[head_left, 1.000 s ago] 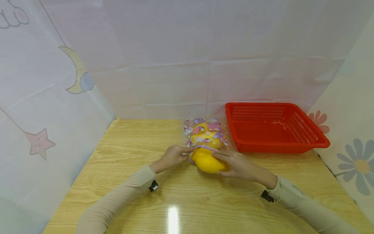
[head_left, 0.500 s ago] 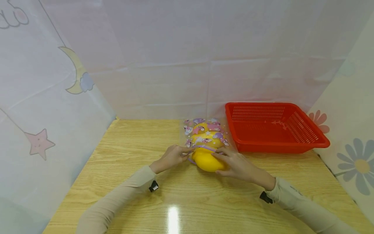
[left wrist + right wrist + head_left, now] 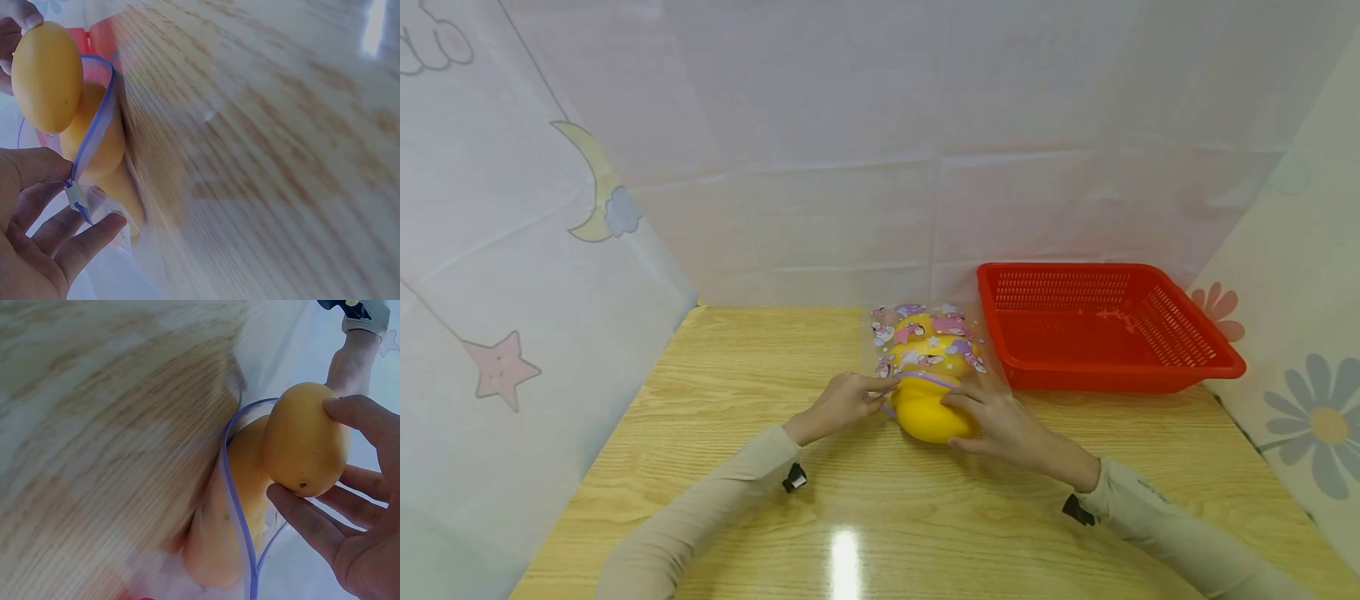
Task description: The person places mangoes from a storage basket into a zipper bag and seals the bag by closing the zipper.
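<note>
A clear zip bag (image 3: 883, 333) with pink and purple prints lies on the table, several yellow mangoes showing through it. Its purple zip edge (image 3: 100, 115) gapes in both wrist views, with one mango (image 3: 247, 456) just inside the mouth. My left hand (image 3: 842, 406) pinches the left end of that edge, beside a small white slider (image 3: 75, 196). In my right hand (image 3: 1011, 427) is another smooth oval mango (image 3: 306, 437), gripped between thumb and fingers. This mango (image 3: 928, 418) is at the bag's mouth, overlapping the mango inside in both wrist views.
A red plastic basket (image 3: 1112, 375) with slotted walls stands at the back right, close beside the bag. The wood-grain table (image 3: 760, 358) meets printed sheets (image 3: 820, 225) at the back and both sides.
My right hand has moved slightly left, bringing the mango a little further toward the left hand and the bag's mouth. The left hand, bag and basket have stayed in place.
</note>
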`<state>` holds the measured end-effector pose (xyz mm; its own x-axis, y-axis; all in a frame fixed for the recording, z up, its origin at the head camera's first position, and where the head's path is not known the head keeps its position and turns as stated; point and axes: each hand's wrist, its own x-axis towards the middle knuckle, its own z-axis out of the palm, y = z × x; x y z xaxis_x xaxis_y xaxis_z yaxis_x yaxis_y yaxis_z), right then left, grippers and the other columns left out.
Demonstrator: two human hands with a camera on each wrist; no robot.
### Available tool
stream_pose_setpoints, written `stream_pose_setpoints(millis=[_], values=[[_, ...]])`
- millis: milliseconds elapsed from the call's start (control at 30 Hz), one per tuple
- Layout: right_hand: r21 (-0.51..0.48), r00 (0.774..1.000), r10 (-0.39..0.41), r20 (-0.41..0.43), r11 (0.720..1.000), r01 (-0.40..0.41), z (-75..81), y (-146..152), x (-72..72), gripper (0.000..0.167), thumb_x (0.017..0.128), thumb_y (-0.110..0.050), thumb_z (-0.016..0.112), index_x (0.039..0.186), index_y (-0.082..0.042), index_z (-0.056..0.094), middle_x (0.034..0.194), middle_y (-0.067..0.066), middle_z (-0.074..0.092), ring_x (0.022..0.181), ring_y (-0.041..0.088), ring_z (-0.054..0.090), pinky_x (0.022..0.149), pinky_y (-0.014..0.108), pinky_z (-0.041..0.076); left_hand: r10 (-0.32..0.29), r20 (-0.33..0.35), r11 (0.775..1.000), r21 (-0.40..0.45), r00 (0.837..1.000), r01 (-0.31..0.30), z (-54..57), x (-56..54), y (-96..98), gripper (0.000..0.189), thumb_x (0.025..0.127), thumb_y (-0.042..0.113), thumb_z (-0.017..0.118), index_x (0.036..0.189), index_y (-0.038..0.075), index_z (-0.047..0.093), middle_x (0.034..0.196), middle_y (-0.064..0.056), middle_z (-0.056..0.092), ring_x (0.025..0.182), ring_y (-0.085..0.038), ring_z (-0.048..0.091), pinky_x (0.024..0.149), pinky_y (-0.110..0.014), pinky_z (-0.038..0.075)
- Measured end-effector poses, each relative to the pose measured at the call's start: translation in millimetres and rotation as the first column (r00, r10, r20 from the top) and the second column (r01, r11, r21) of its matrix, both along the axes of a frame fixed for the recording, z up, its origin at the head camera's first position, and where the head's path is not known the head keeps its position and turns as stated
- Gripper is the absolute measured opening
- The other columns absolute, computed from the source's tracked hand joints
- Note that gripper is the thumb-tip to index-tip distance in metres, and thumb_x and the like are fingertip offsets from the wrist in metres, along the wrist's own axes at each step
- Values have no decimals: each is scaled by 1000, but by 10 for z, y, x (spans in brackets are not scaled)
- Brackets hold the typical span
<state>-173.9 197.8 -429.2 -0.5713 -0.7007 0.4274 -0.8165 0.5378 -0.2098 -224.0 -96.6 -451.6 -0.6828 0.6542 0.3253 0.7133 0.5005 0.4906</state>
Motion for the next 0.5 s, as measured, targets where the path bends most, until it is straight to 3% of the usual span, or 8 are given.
stream_pose_setpoints(millis=[233,500], values=[[8,999,-45,-23,999,45,-10,-27,-1,55,76,-30,86,119,-3,67,119,11,66,104,30,65,81,56,54,-3,-9,1000,2,1000,3,-4,-2,2,41,88,-1,71,128,5,66,107,-10,73,37,3,19,39,-13,26],[-18,994,-17,-106,1000,15,-53,-59,-33,51,74,-27,88,113,-1,70,113,13,63,93,26,66,71,42,59,-2,-6,1000,10,1000,2,3,1,4,41,87,-2,71,127,5,66,105,-11,73,36,2,20,39,-14,27]])
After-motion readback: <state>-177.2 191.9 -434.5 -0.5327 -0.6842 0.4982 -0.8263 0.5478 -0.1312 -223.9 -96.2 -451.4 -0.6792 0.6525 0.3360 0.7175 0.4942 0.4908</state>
